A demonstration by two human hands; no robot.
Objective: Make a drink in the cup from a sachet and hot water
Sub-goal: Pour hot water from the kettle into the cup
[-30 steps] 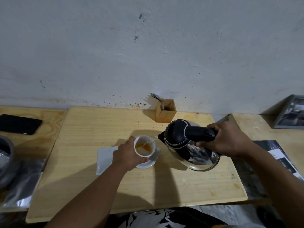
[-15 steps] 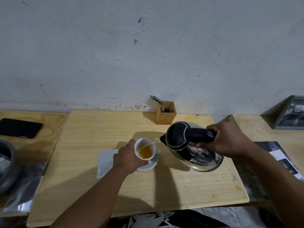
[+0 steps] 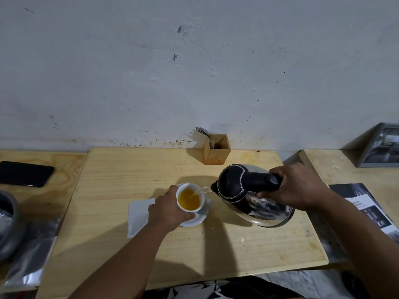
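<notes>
A small white cup (image 3: 182, 188) holds orange liquid and tilts a little above its white saucer (image 3: 199, 219) on the wooden table (image 3: 129, 169). My left hand (image 3: 168, 209) grips the cup from its left side. My right hand (image 3: 295, 186) holds the black handle of a steel kettle (image 3: 248, 190), tipped to the left. A thin stream of water runs from the spout into the cup. A white sachet or paper (image 3: 138, 212) lies flat just left of the saucer, partly under my left arm.
A wooden box (image 3: 216, 149) with cutlery stands at the back by the wall. A black phone (image 3: 24, 173) lies at far left, a grey pot (image 3: 7, 225) below it. A magazine (image 3: 364, 212) and a picture frame (image 3: 382, 145) sit at right.
The orange liquid in the cup has risen as water keeps pouring. Both hands and the kettle stay nearly in place.
</notes>
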